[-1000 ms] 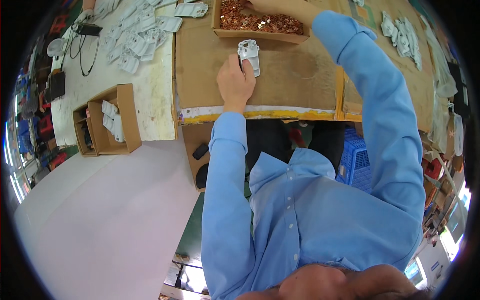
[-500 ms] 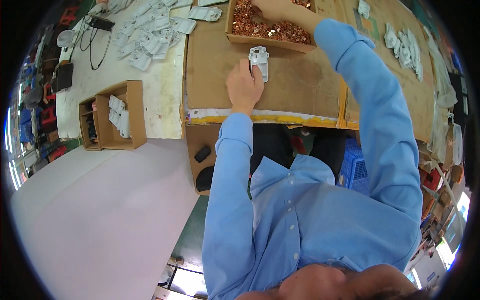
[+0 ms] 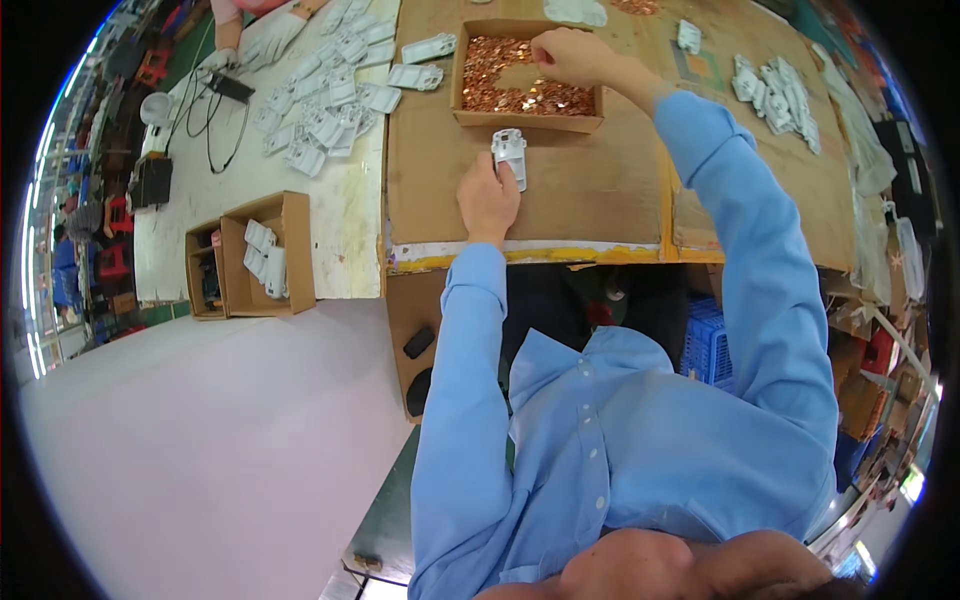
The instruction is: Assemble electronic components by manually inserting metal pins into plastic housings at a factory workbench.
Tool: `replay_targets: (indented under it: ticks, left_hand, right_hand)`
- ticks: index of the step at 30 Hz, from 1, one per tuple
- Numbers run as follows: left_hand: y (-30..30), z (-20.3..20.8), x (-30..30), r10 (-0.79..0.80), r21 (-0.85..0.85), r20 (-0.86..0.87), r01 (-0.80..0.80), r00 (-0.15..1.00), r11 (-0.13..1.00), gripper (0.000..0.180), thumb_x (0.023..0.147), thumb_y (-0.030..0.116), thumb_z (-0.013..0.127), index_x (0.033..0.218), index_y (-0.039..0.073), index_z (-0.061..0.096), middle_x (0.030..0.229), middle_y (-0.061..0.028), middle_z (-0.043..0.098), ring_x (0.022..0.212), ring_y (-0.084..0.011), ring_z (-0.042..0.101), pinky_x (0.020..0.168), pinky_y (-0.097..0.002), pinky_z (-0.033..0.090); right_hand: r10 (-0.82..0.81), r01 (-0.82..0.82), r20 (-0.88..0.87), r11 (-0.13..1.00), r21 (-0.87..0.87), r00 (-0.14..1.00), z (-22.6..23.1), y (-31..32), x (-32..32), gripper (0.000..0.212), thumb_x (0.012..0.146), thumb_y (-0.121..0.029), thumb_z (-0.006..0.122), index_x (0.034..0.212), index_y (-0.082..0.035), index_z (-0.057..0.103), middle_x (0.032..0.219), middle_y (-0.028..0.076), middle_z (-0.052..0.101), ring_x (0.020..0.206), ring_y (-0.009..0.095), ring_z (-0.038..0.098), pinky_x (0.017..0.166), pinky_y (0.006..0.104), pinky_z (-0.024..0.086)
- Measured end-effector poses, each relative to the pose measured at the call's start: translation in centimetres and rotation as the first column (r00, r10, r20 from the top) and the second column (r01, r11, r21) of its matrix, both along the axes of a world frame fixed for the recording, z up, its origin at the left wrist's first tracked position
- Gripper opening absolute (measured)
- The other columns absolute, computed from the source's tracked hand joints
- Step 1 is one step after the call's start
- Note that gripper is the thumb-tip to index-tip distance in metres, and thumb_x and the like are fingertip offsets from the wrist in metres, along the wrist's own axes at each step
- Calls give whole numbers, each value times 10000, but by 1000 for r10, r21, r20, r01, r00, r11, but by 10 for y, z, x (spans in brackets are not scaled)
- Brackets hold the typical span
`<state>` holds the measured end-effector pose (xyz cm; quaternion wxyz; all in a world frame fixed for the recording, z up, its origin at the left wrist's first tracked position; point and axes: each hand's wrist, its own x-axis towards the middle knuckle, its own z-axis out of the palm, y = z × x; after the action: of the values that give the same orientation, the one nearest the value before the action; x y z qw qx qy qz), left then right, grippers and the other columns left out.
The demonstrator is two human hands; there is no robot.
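Head view: left hand [image 3: 487, 200] fingers grip white part [image 3: 509, 157]; right hand [image 3: 565, 55] fingers pinch copper pieces [image 3: 500, 75].

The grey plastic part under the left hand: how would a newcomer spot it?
Find the cardboard-covered bench, then the shallow box of copper pieces. Just below the box's near wall lies one grey plastic part, touched by the left hand. It lies alone; the other grey parts sit in piles.

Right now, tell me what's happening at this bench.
A person in a blue shirt works at a cardboard-topped bench. The left hand steadies a grey plastic part flat on the bench, while the right hand reaches into a cardboard box of small copper pieces. More grey parts lie at upper left.
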<state>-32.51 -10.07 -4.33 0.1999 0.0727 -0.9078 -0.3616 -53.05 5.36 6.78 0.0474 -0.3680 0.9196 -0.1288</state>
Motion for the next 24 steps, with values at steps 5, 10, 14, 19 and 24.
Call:
replay_targets:
  ticks: [5, 10, 14, 19, 24]
  left_hand:
    - [0, 5, 1, 5, 39, 23, -6, 1000, 999, 199, 914, 229, 522, 961, 46, 583, 814, -227, 649, 751, -443, 611, 667, -552, 459]
    - [8, 14, 13, 45, 374, -109, -1, 993, 927, 200, 954, 209, 495, 992, 27, 569, 805, -232, 646, 762, -432, 627, 669, -490, 479]
    - [39, 28, 45, -94, 686, -73, 118, 993, 718, 222, 941, 125, 495, 1131, 13, 527, 908, -119, 676, 753, -203, 665, 629, -327, 529]
    - [82, 86, 115, -424, 925, 19, 145, 906, 350, 368, 900, 38, 512, 1260, 14, 443, 1001, -114, 652, 789, -161, 656, 627, -256, 506]
    - [102, 118, 176, -552, 932, 7, 194, 834, 305, 345, 858, -9, 554, 1182, 18, 439, 957, -122, 639, 749, -192, 658, 643, -291, 553]
  right_hand:
    - [5, 26, 133, 973, -230, 991, 25, 53, 45, 169, 853, -192, 608, 885, -27, 628, 820, 110, 660, 778, 253, 629, 698, 392, 497]
    - [68, 194, 434, 826, -529, 898, 47, 90, 127, 141, 889, -149, 623, 927, -14, 612, 789, 47, 622, 729, 126, 577, 669, 294, 487]
    - [145, 369, 616, 688, -625, 774, 57, 113, 192, 127, 929, -145, 607, 926, -20, 595, 805, -1, 588, 757, 72, 539, 685, 242, 473]
    - [197, 464, 649, 551, -693, 735, 47, 132, 266, 90, 925, -115, 615, 910, -34, 578, 792, -24, 561, 733, 64, 524, 667, 223, 445]
    - [-11, 389, 498, 639, -664, 867, 61, 138, 335, 83, 903, -95, 614, 885, -18, 588, 745, -25, 560, 714, 54, 501, 650, 227, 420]
